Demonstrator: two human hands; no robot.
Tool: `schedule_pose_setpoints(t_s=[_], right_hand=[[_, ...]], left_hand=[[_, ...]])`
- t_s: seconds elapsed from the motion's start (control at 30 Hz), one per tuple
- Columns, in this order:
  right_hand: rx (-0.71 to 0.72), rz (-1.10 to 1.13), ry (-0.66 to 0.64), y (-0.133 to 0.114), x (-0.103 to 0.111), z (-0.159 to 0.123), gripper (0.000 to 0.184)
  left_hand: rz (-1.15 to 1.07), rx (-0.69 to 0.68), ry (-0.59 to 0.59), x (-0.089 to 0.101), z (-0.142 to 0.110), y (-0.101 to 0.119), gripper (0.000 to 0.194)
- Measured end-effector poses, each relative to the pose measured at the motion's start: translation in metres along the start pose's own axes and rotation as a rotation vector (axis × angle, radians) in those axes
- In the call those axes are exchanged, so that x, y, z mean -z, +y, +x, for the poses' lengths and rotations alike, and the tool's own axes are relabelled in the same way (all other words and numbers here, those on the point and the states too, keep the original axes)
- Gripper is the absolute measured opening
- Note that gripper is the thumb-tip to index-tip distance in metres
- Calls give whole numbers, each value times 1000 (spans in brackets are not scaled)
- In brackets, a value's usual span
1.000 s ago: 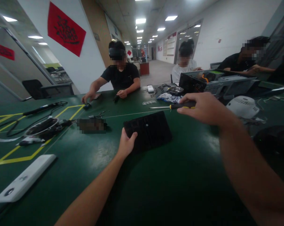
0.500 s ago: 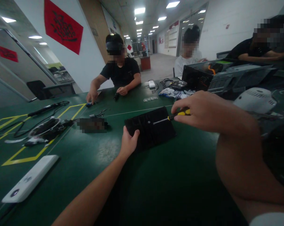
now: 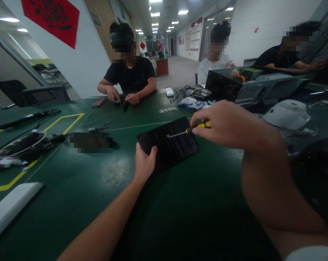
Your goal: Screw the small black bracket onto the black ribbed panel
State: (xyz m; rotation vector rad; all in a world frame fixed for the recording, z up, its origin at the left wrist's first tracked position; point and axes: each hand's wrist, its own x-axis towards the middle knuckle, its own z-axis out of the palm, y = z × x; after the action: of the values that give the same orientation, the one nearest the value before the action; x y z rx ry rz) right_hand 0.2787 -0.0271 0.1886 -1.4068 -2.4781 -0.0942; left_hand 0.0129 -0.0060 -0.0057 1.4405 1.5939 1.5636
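Note:
My left hand (image 3: 145, 161) grips the near left edge of a flat, black rectangular panel (image 3: 180, 146), thumb on top, its fingers hidden underneath. The panel is tilted over the green table and its face shows ridges or compartments. A screwdriver (image 3: 179, 134) with a yellow and black handle is held in the closed fingers of my right hand (image 3: 221, 123). Its metal shaft points left across the panel, and the tip is at a small, round silvery spot near the panel's middle. Whether the tip touches that spot is too small to tell.
A white elongated device (image 3: 14, 206) lies at the near left of the green table (image 3: 79, 210). Beyond it are coiled cables (image 3: 25, 143) and a blurred-out dark object (image 3: 91, 140). An open computer case (image 3: 264, 87) and a white vented housing (image 3: 287, 114) stand right. Several people sit across.
The screwdriver tip has come from just right of the silvery spot onto it. My view has turned slightly right. The person opposite has drawn one hand in toward the other.

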Motion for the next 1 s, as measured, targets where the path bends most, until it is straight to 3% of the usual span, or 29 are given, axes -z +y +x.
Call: schedule_pose_setpoints(t_s=[1.0], right_hand=[[-30, 2, -21, -4, -10, 10, 28]], left_hand=[[-13, -15, -15, 1, -1, -2, 35]])
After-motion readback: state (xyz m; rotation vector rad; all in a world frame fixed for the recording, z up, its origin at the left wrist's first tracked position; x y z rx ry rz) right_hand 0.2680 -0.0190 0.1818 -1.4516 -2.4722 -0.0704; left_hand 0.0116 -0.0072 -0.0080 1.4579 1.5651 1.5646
